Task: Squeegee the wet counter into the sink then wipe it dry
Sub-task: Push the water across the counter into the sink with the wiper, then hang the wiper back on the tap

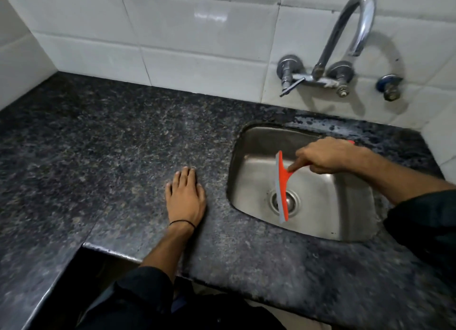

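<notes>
My right hand point(328, 154) grips the handle of an orange squeegee point(282, 181) with a grey rubber blade. The blade hangs over the steel sink point(249, 142), above the drain point(291, 202). My left hand point(185, 197) lies flat, palm down, on the dark speckled granite counter point(111, 157) just left of the sink, holding nothing. Water drops and wet patches show on the counter strip behind the sink point(345, 125). No cloth is in view.
A chrome wall tap point(345, 41) with two valves curves above the sink, and a separate valve point(391, 86) sits to its right. White tiled walls close off the back and left. The counter's front edge steps inward at the lower left point(103, 249).
</notes>
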